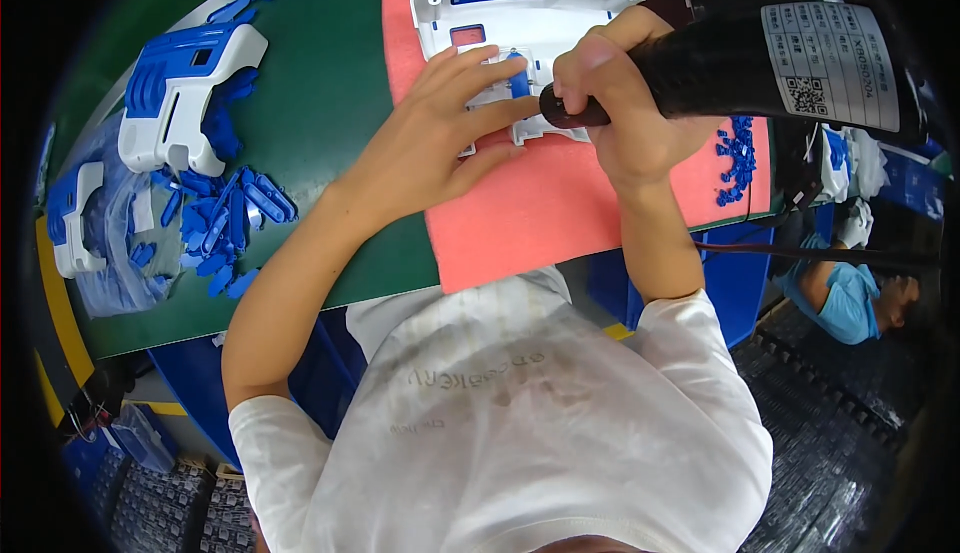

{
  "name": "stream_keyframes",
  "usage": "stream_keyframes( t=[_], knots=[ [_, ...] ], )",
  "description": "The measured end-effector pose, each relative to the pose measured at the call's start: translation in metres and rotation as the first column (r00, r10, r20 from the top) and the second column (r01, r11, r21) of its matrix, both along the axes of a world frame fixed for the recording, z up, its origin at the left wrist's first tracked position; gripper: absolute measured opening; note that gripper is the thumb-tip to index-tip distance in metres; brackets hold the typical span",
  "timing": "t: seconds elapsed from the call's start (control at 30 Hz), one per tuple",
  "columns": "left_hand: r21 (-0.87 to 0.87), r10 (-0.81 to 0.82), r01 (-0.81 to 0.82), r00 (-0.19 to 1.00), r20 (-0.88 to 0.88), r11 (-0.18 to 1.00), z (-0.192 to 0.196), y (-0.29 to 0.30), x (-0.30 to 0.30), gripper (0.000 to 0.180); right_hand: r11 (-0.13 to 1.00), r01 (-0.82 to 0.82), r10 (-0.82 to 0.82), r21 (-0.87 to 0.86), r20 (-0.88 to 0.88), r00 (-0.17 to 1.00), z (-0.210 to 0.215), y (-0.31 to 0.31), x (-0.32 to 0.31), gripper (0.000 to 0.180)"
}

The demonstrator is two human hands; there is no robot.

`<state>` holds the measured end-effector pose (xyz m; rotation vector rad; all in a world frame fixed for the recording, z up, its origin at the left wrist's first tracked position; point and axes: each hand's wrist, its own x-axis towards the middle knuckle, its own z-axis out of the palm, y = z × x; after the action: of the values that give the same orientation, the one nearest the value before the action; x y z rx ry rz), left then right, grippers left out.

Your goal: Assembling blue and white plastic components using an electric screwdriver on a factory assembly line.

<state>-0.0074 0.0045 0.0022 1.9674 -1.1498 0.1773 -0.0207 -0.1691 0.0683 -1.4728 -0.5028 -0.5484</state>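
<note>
A white plastic housing [520, 21] with blue trim lies inner side up on a pink mat [540, 208]. My left hand [430, 128] rests on its near left part, fingers spread, around a small blue plastic piece [518, 81] set in the housing. My right hand [640, 113] is wrapped round a black hand-held power tool [710, 68] with a white label. The tool's dark rounded end is over the housing, close to my left fingertips. Whether it touches the housing is hidden.
On the green table [320, 73] at left stand white-and-blue housings [165, 103], near a pile of blue plastic pieces [230, 218] and a clear plastic bag [115, 253]. Small blue parts [737, 163] lie on the mat's right side. A cable runs rightward; another person [845, 298] is at far right.
</note>
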Motion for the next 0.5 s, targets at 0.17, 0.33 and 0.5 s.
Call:
stream_keyframes(
  t=[0.17,0.33,0.5],
  knots=[
    [0.011,0.006,-0.007,1.000,0.005,1.000,-0.002,0.001,0.000,0.034,0.999,0.010,-0.009,-0.042,0.027,1.000,-0.004,0.003,0.002,0.061],
    [-0.008,0.027,-0.027,1.000,-0.006,1.000,-0.003,0.002,-0.003,0.034,0.998,0.048,-0.050,0.038,0.046,0.998,-0.015,0.005,0.000,0.018],
    [0.003,0.045,-0.045,0.999,0.012,0.999,-0.008,0.002,-0.003,0.033,0.959,0.001,0.036,-0.283,0.125,0.991,-0.019,-0.001,-0.005,0.063]
  ],
)
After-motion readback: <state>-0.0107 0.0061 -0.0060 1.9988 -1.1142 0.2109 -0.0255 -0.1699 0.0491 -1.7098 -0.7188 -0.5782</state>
